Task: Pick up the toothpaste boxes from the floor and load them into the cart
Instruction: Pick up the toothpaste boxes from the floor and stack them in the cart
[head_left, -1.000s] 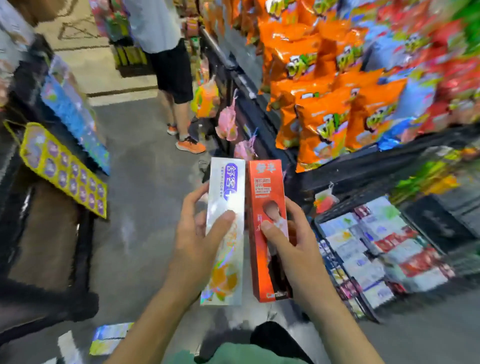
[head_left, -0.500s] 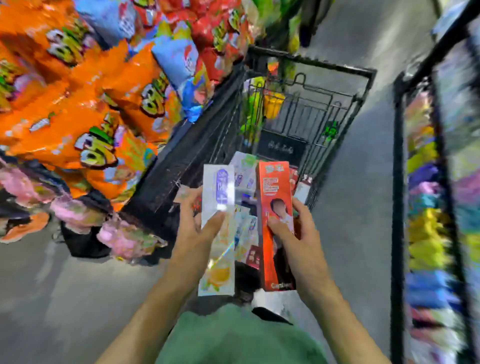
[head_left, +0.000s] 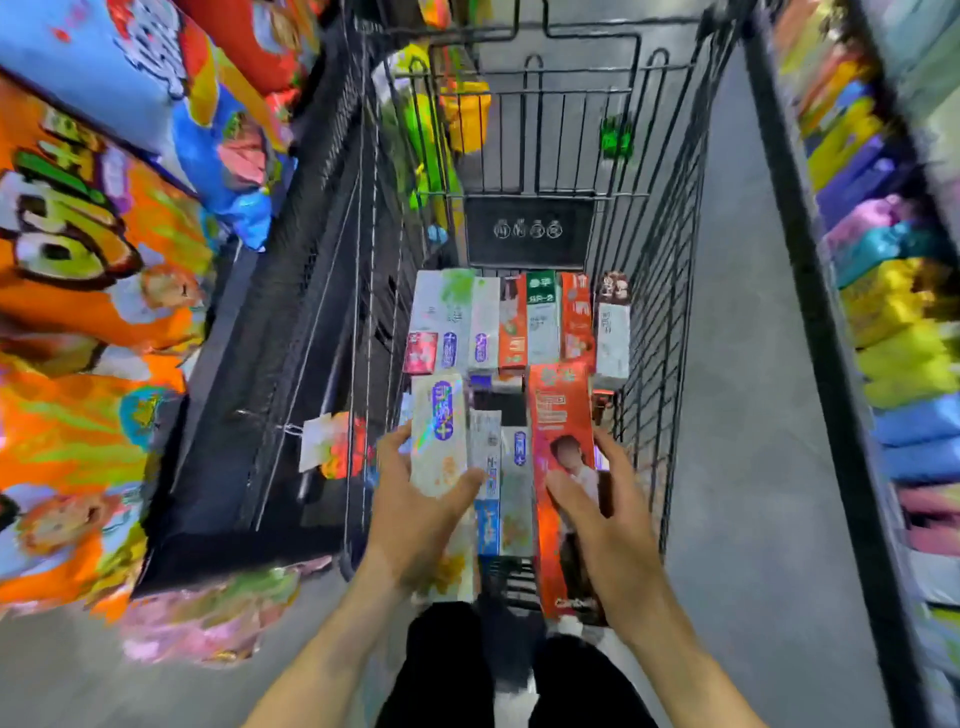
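My left hand (head_left: 415, 512) grips a white holographic toothpaste box (head_left: 437, 434) with a purple label, held lengthwise over the near end of the black wire cart (head_left: 670, 291). A tall orange-red toothpaste box (head_left: 561, 410) with a person's picture is held in my right hand (head_left: 605, 525), thumb across its front. Both boxes hover above the cart basket. Inside it, a row of several toothpaste boxes (head_left: 519, 322) lies against the far end, and more boxes (head_left: 501, 483) lie between my hands.
Shelves of orange and blue snack bags (head_left: 88, 249) crowd the left side, tight against the cart. A black rack of coloured packs (head_left: 893, 312) runs along the right. Grey floor (head_left: 748, 415) shows between cart and rack. My dark trouser legs (head_left: 509, 670) stand below.
My view has swung from the aisle and snack shelf onto the cart. Both hands have carried their boxes forward and down over the basket.
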